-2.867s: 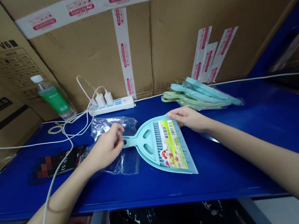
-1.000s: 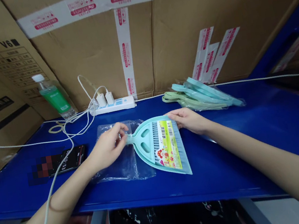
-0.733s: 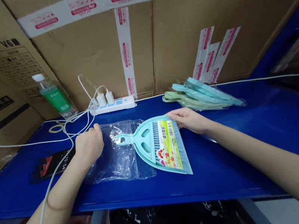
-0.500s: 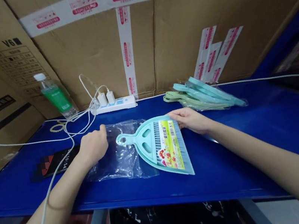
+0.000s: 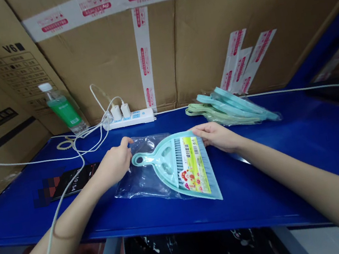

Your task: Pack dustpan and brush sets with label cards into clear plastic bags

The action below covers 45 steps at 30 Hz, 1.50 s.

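A light-blue dustpan (image 5: 168, 174) lies flat in front of me, its looped handle pointing left. A small brush (image 5: 210, 168) with grey-blue bristles and a colourful label (image 5: 195, 166) is nested in it. My right hand (image 5: 218, 136) grips the far right corner of the dustpan, thumb on top. Left of it, my left hand (image 5: 115, 163) is closed on the left part of a clear plastic bag (image 5: 143, 187); its fingertips are partly hidden. The bag lies around the handle and over part of the dustpan's left side.
Behind my right hand lie several bagged blue and green dustpan sets (image 5: 234, 108). A power strip (image 5: 138, 117) with chargers and loose white cables stands at the back, beside a water bottle (image 5: 65, 111). A phone (image 5: 73, 181) lies left. Cardboard boxes (image 5: 107, 59) wall the back.
My left hand has moved right, and the plastic bag has slid right with it, further over the dustpan's handle side. My right hand and the dustpan have barely moved.
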### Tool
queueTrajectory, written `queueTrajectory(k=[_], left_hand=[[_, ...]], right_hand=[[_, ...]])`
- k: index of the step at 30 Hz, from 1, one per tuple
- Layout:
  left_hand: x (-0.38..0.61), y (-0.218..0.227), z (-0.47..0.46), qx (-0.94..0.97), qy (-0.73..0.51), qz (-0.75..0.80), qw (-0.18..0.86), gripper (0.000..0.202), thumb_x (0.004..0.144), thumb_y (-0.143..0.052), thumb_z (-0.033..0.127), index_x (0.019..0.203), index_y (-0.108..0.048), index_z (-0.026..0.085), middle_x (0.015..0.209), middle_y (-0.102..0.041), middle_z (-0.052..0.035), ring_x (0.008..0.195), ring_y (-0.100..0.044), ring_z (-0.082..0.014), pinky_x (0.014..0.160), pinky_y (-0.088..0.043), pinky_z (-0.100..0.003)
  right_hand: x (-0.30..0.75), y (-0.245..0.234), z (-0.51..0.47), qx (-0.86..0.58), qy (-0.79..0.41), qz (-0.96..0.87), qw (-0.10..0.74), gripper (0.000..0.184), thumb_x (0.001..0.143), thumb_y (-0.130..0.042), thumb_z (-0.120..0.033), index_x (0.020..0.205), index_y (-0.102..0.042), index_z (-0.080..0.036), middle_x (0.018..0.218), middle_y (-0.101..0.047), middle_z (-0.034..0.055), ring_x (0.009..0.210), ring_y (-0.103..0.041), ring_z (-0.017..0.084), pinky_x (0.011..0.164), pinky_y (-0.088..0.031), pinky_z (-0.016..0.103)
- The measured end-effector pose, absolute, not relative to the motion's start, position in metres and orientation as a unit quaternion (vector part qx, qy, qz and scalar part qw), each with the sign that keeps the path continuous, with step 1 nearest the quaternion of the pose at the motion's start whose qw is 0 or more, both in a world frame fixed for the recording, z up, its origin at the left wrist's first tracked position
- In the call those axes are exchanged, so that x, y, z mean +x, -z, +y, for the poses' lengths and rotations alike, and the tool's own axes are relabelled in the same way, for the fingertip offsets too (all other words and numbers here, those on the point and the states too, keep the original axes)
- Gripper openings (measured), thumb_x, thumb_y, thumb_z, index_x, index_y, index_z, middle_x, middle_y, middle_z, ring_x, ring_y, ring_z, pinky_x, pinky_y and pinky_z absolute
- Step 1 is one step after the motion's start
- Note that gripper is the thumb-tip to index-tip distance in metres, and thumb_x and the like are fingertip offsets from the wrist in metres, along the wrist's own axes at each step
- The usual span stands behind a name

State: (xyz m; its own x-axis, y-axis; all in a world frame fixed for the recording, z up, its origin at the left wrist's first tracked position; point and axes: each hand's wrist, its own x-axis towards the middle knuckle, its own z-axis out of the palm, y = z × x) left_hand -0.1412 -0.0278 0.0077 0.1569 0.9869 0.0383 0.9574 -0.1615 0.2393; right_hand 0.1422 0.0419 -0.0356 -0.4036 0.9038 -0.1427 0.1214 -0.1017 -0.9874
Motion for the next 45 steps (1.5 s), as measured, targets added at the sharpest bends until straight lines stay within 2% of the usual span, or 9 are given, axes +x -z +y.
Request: queueTrajectory(k=[4, 8, 14, 18, 25, 33, 40, 45], left_hand=[[-0.142, -0.006, -0.028, 0.766, -0.151, 0.618, 0.091, 0.026, 0.088, -0.031, 0.018, 0.111, -0.041, 0.017, 0.061, -0.060, 0.0020, 0.056, -0.063, -0.0189, 0.060, -0.046, -0.030], [-0.143, -0.004, -0.027, 0.777, -0.201, 0.586, 0.114, 0.029, 0.084, -0.035, 0.013, 0.113, -0.038, 0.018, 0.071, -0.064, 0.0014, 0.053, -0.061, -0.0137, 0.058, -0.046, -0.026], [-0.145, -0.001, -0.025, 0.781, -0.221, 0.565, 0.153, 0.031, 0.082, -0.044, 0.015, 0.113, -0.038, 0.018, 0.083, -0.066, -0.0012, 0.052, -0.061, -0.0109, 0.054, -0.046, -0.024], [-0.145, -0.001, -0.025, 0.772, -0.192, 0.591, 0.134, 0.037, 0.079, -0.047, 0.014, 0.116, -0.039, 0.016, 0.084, -0.066, -0.0032, 0.054, -0.062, -0.0123, 0.054, -0.046, -0.025], [-0.145, -0.003, -0.025, 0.765, -0.140, 0.621, 0.101, 0.035, 0.083, -0.045, 0.018, 0.117, -0.041, 0.015, 0.075, -0.065, -0.0017, 0.053, -0.061, -0.0151, 0.056, -0.045, -0.027], [-0.143, -0.005, -0.025, 0.762, -0.131, 0.628, 0.092, 0.037, 0.082, -0.043, 0.015, 0.119, -0.040, 0.015, 0.072, -0.064, -0.0008, 0.053, -0.062, -0.0162, 0.057, -0.045, -0.027], [-0.141, -0.008, -0.026, 0.741, -0.088, 0.663, 0.058, 0.034, 0.082, -0.040, 0.011, 0.116, -0.041, 0.014, 0.071, -0.062, -0.0006, 0.057, -0.063, -0.0180, 0.063, -0.046, -0.029], [-0.140, -0.009, -0.024, 0.739, -0.056, 0.671, 0.016, 0.030, 0.084, -0.038, 0.012, 0.114, -0.043, 0.014, 0.072, -0.063, -0.0028, 0.067, -0.065, -0.0226, 0.067, -0.046, -0.032]], right_hand=[[0.143, 0.035, 0.042, -0.443, -0.595, -0.581, 0.334, 0.017, 0.088, -0.058, -0.021, 0.090, -0.075, -0.019, 0.073, -0.073, 0.0028, 0.062, -0.064, 0.010, 0.057, -0.051, 0.020], [0.143, 0.036, 0.042, -0.434, -0.599, -0.590, 0.323, 0.015, 0.086, -0.061, -0.023, 0.090, -0.075, -0.019, 0.074, -0.073, 0.0031, 0.062, -0.064, 0.011, 0.057, -0.052, 0.021], [0.144, 0.041, 0.044, -0.433, -0.588, -0.597, 0.331, 0.015, 0.086, -0.061, -0.026, 0.091, -0.075, -0.019, 0.075, -0.073, 0.0035, 0.065, -0.065, 0.012, 0.058, -0.053, 0.021], [0.144, 0.040, 0.044, -0.435, -0.592, -0.593, 0.330, 0.016, 0.086, -0.061, -0.026, 0.093, -0.075, -0.020, 0.075, -0.073, 0.0036, 0.064, -0.065, 0.012, 0.058, -0.053, 0.022], [0.144, 0.031, 0.041, -0.436, -0.622, -0.574, 0.305, 0.019, 0.088, -0.057, -0.020, 0.094, -0.075, -0.019, 0.076, -0.074, 0.0039, 0.066, -0.066, 0.011, 0.061, -0.053, 0.020], [0.138, 0.020, 0.035, -0.473, -0.622, -0.556, 0.283, 0.036, 0.099, -0.038, -0.023, 0.098, -0.073, -0.017, 0.080, -0.075, 0.0069, 0.068, -0.069, 0.011, 0.060, -0.052, 0.018], [0.135, 0.016, 0.033, -0.498, -0.601, -0.560, 0.277, 0.030, 0.097, -0.041, -0.018, 0.103, -0.070, -0.015, 0.084, -0.075, 0.0067, 0.061, -0.067, 0.008, 0.057, -0.053, 0.015], [0.136, 0.018, 0.035, -0.495, -0.596, -0.570, 0.274, 0.028, 0.096, -0.043, -0.015, 0.104, -0.070, -0.016, 0.088, -0.075, 0.0065, 0.061, -0.067, 0.007, 0.058, -0.055, 0.014]])
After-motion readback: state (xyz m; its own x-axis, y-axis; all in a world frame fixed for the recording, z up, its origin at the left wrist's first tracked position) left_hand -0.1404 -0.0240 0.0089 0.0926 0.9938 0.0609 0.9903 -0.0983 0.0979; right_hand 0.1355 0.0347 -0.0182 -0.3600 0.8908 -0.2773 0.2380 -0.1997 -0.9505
